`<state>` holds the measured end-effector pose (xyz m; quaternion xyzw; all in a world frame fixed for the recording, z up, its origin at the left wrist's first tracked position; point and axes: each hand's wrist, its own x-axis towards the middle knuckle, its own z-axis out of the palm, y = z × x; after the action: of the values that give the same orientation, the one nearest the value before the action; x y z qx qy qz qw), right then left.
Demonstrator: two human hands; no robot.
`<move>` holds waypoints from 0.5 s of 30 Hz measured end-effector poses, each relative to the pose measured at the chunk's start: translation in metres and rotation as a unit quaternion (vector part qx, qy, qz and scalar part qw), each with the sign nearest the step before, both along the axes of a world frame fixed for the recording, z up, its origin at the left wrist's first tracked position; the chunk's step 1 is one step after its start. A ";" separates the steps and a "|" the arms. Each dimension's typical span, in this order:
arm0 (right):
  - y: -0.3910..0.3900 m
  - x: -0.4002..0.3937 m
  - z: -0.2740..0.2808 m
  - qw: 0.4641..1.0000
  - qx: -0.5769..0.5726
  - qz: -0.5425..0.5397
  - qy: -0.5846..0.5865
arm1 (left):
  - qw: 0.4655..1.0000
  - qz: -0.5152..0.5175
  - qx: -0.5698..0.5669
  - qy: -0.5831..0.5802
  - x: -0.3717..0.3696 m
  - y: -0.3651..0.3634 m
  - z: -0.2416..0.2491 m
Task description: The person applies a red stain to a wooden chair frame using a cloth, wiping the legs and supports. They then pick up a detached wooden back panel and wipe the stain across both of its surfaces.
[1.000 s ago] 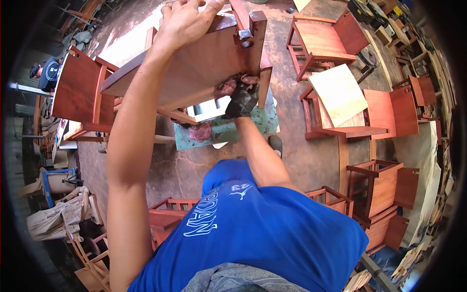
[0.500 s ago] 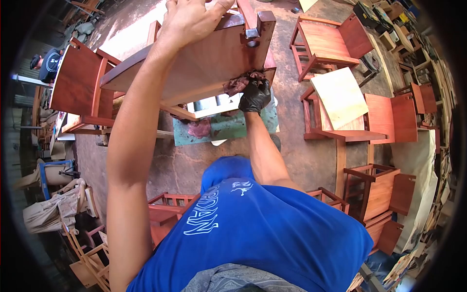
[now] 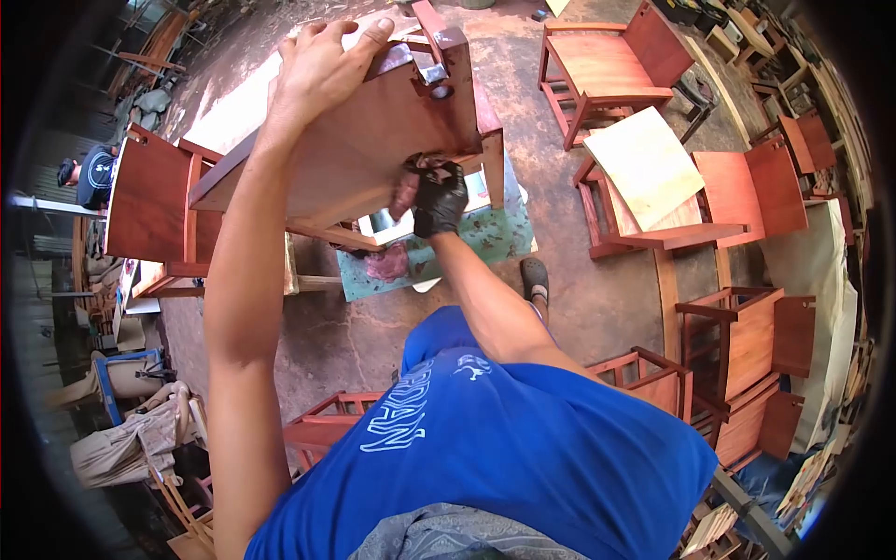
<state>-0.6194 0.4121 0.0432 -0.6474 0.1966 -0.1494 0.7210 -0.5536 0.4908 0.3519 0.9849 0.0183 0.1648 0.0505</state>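
Note:
A wooden chair with a broad, curved panel (image 3: 345,140) stands tilted before me; dark reddish stain marks its right end and edges. My bare left hand (image 3: 327,70) rests over the panel's upper edge with its fingers spread. In a black glove, my right hand (image 3: 439,198) is closed around a stained, crumpled rag (image 3: 406,191) and presses it against the panel's lower right part. Beneath the chair lies a green board (image 3: 495,224) spotted with stain, bearing a second reddish cloth (image 3: 385,263).
Reddish wooden chairs stand at the right (image 3: 602,65), lower right (image 3: 751,345) and left (image 3: 149,196). A pale panel (image 3: 644,168) lies on one. A person (image 3: 96,177) is at the far left. Draped cloth (image 3: 140,439) sits lower left.
My right hand and the rag have moved left along the panel. My left hand has shifted slightly left and down, and the chair appears further left in view. A shoe now shows.

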 end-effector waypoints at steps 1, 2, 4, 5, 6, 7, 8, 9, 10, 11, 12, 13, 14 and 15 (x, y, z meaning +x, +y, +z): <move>-0.015 -0.006 0.012 1.000 0.003 -0.005 -0.022 | 1.000 0.003 -0.001 -0.005 0.007 0.004 0.000; -0.030 -0.001 0.006 0.993 -0.037 -0.004 -0.109 | 1.000 -0.020 -0.001 0.002 0.015 0.010 -0.004; -0.065 0.003 0.016 0.937 -0.239 -0.032 -0.252 | 0.999 -0.034 -0.005 0.015 0.010 0.016 -0.007; -0.073 0.011 -0.008 0.946 -0.245 -0.002 -0.212 | 0.999 -0.021 -0.021 0.023 0.004 0.007 0.000; -0.082 0.020 -0.032 0.952 -0.251 0.027 -0.174 | 0.999 -0.008 -0.038 0.029 -0.002 0.000 0.003; -0.103 0.016 -0.013 0.905 -0.399 0.101 -0.103 | 0.999 0.003 -0.039 0.018 -0.002 -0.001 0.000; -0.113 0.021 -0.004 0.904 -0.401 0.105 -0.107 | 0.999 0.008 -0.041 0.015 -0.003 -0.002 0.000; -0.119 0.026 0.003 0.862 -0.474 0.093 -0.155 | 0.999 0.004 -0.040 0.007 -0.005 -0.003 0.001; -0.119 0.029 0.010 0.812 -0.542 0.080 -0.200 | 0.999 0.000 -0.038 -0.001 -0.008 -0.005 0.002; -0.116 0.033 0.018 0.812 -0.558 0.135 -0.104 | 0.999 -0.004 -0.035 -0.010 -0.009 -0.006 0.005; -0.111 0.037 0.021 0.811 -0.558 0.139 -0.109 | 0.999 -0.008 -0.033 -0.018 -0.010 -0.006 0.006; -0.107 0.038 0.021 0.812 -0.556 0.161 -0.068 | 0.999 -0.011 -0.033 -0.022 -0.012 -0.007 0.004; -0.105 0.038 0.022 0.811 -0.555 0.182 -0.025 | 0.999 -0.014 -0.033 -0.026 -0.013 -0.008 0.001; -0.101 0.030 0.036 0.818 -0.540 0.193 -0.049 | 0.998 -0.030 -0.042 -0.020 -0.015 -0.011 0.005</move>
<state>-0.5896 0.3110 0.0790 -0.9494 -0.0802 -0.1204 0.2789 -0.5686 0.4796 0.3566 0.9785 -0.0051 0.1822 0.0965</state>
